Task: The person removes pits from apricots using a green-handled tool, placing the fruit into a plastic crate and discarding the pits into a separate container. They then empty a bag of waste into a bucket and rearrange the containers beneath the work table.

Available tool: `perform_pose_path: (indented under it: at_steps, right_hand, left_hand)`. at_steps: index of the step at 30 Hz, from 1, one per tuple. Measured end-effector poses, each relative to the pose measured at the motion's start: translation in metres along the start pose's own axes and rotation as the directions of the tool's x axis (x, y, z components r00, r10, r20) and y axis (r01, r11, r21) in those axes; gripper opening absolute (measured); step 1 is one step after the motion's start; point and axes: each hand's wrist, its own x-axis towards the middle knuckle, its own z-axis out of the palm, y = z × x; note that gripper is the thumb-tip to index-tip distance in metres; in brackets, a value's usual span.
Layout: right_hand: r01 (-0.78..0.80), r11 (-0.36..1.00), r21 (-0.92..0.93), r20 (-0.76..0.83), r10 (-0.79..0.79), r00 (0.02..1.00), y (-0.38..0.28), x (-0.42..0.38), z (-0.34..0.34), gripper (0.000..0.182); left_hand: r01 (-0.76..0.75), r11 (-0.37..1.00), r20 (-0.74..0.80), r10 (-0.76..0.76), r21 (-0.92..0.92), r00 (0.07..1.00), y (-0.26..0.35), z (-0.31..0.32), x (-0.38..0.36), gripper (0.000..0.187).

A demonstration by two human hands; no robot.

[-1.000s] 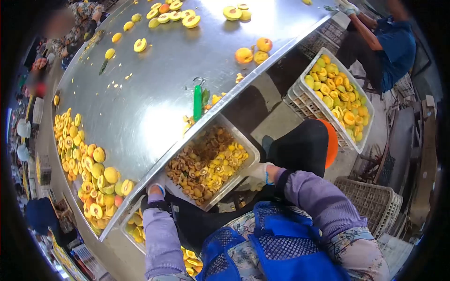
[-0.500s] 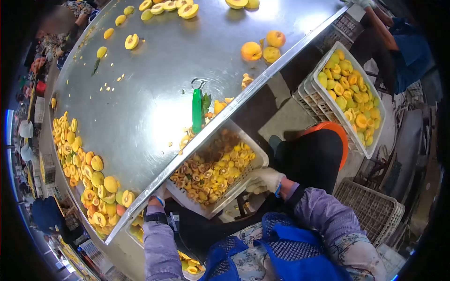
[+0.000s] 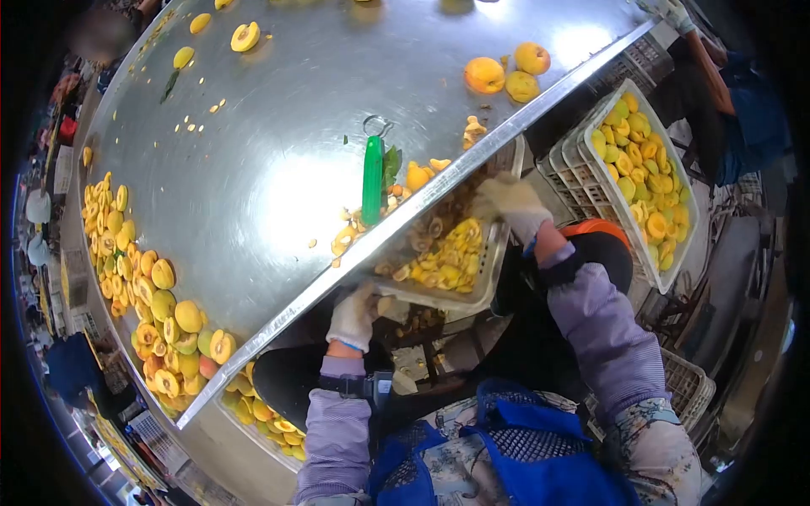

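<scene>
A white plastic crate [image 3: 483,295] of fruit scraps and pits [image 3: 447,257] sits partly under the table edge, between my knees. My right hand [image 3: 512,205], in a pale work glove, grips its right rim. At the crate's near left corner is my left hand [image 3: 353,319], also gloved, with fingers curled against the rim and partly hidden. Above the crate, on the metal table [image 3: 253,126], lies a green-handled tool [image 3: 372,180] with a wire loop. Fruit trimmings [image 3: 344,239] and a green leaf [image 3: 391,164] are beside it.
Halved yellow peaches [image 3: 173,325] are heaped at the table's left edge. Whole peaches [image 3: 485,76] lie farther up. A full fruit crate [image 3: 645,181] stands right, another [image 3: 270,430] below left. A co-worker's arm [image 3: 709,72] shows at upper right.
The scrap crate has shifted up and right, farther under the table. Both hands have moved with it, the left out from beneath the table edge. The view has also shifted slightly.
</scene>
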Motion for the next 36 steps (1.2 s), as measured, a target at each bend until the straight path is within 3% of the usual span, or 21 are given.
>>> perform_pose_path:
  at_steps: [1, 3, 4, 5, 6, 7, 8, 10, 11, 13, 14, 16, 18, 20, 22, 24, 25, 28, 30, 33, 36]
  right_hand:
    - [-0.031, 0.981, 0.192, 0.068, 0.018, 0.998, -0.029, -0.001, 0.019, 0.027]
    - [-0.182, 0.944, -0.275, 0.359, 0.276, 0.891, -0.117, -0.021, 0.069, 0.036]
    - [-0.667, 0.745, 0.002, 0.421, 0.605, 0.676, -0.125, -0.034, 0.097, 0.043]
    - [-0.79, 0.58, -0.197, 0.461, 0.766, 0.447, -0.14, -0.036, 0.121, 0.046]
    - [-0.864, 0.48, -0.151, 0.483, 0.799, 0.359, -0.131, -0.053, 0.139, 0.05]
    - [-0.497, 0.681, -0.537, 0.334, 0.713, 0.616, -0.089, -0.067, 0.151, 0.057]
    - [-0.719, 0.639, -0.274, 0.357, 0.762, 0.541, -0.06, -0.083, 0.164, 0.057]
    - [-0.761, 0.648, -0.024, 0.367, 0.714, 0.596, -0.052, -0.087, 0.167, 0.054]
    - [-0.758, 0.653, -0.01, 0.338, 0.715, 0.612, -0.06, -0.083, 0.17, 0.054]
    - [-0.876, 0.358, 0.323, 0.292, 0.843, 0.452, -0.078, -0.073, 0.18, 0.047]
    - [-0.869, 0.365, 0.334, 0.277, 0.844, 0.46, -0.087, -0.072, 0.181, 0.047]
    - [-0.735, 0.673, -0.076, 0.173, 0.735, 0.655, -0.098, -0.073, 0.181, 0.06]
    - [-0.757, 0.576, 0.308, 0.289, 0.701, 0.651, -0.073, -0.062, 0.203, 0.058]
    - [-0.744, 0.519, 0.42, 0.289, 0.701, 0.652, -0.028, -0.061, 0.218, 0.054]
    - [-0.725, 0.397, 0.562, 0.364, 0.669, 0.648, -0.05, -0.06, 0.211, 0.049]
    - [-0.595, 0.27, 0.757, 0.309, 0.654, 0.691, -0.039, -0.067, 0.217, 0.047]
    - [-0.532, 0.219, 0.818, 0.181, 0.78, 0.599, -0.006, -0.062, 0.235, 0.046]
    - [-0.445, 0.225, 0.867, 0.056, 0.843, 0.535, -0.002, -0.07, 0.232, 0.045]
    - [-0.378, 0.176, 0.909, 0.061, 0.841, 0.538, -0.003, -0.07, 0.236, 0.043]
    - [-0.241, 0.225, 0.944, -0.029, 0.784, 0.62, -0.012, -0.075, 0.237, 0.037]
    - [-0.266, 0.181, 0.947, -0.007, 0.838, 0.546, -0.022, -0.077, 0.234, 0.039]
  left_hand:
    - [-0.004, 1.0, -0.028, 0.003, -0.014, 1.0, -0.002, 0.009, -0.001, 0.018]
    - [-0.081, 0.993, -0.001, 0.082, -0.087, 0.997, -0.002, 0.023, -0.007, 0.019]
    - [-0.081, 0.993, 0.007, 0.082, -0.083, 0.997, -0.004, 0.019, -0.006, 0.019]
    - [-0.051, 0.997, 0.055, 0.054, -0.058, 0.997, -0.005, 0.01, -0.002, 0.02]
    - [-0.026, 0.999, 0.107, 0.029, -0.029, 0.994, -0.005, 0.004, 0.001, 0.02]
    - [-0.029, 0.999, 0.123, 0.032, -0.019, 0.992, -0.004, 0.003, 0.001, 0.02]
    - [0.025, 0.998, 0.099, -0.019, -0.057, 0.995, -0.004, 0.003, 0.001, 0.02]
    - [0.079, 0.994, 0.114, -0.07, -0.075, 0.991, -0.004, 0.004, 0.007, 0.021]
    - [0.093, 0.993, 0.111, -0.084, -0.078, 0.99, -0.007, 0.001, 0.011, 0.023]
    - [0.125, 0.991, 0.191, -0.115, -0.041, 0.975, -0.017, -0.019, 0.03, 0.03]
    - [0.125, 0.992, 0.208, -0.116, -0.033, 0.971, -0.016, -0.02, 0.031, 0.03]
    - [0.218, 0.967, 0.222, -0.186, -0.13, 0.957, -0.019, -0.018, 0.037, 0.024]
    - [0.265, 0.951, 0.262, -0.218, -0.159, 0.94, -0.026, -0.026, 0.049, 0.031]
    - [0.277, 0.96, 0.422, -0.233, -0.046, 0.876, -0.026, -0.039, 0.068, 0.038]
    - [0.397, 0.909, 0.423, -0.313, -0.125, 0.85, -0.013, -0.027, 0.059, 0.042]
    - [0.404, 0.911, 0.159, -0.389, -0.08, 0.907, -0.004, -0.011, 0.055, 0.046]
    - [0.394, 0.908, 0.114, -0.38, -0.141, 0.918, -0.002, 0.002, 0.047, 0.047]
    - [0.443, 0.894, 0.212, -0.42, -0.075, 0.883, -0.001, 0.0, 0.047, 0.048]
    - [0.374, 0.926, 0.116, -0.367, -0.046, 0.923, -0.007, 0.005, 0.046, 0.045]
    - [0.263, 0.954, 0.146, -0.242, -0.143, 0.959, -0.017, 0.007, 0.041, 0.034]
    - [0.226, 0.933, 0.185, -0.178, -0.28, 0.966, -0.03, -0.004, 0.056, 0.025]
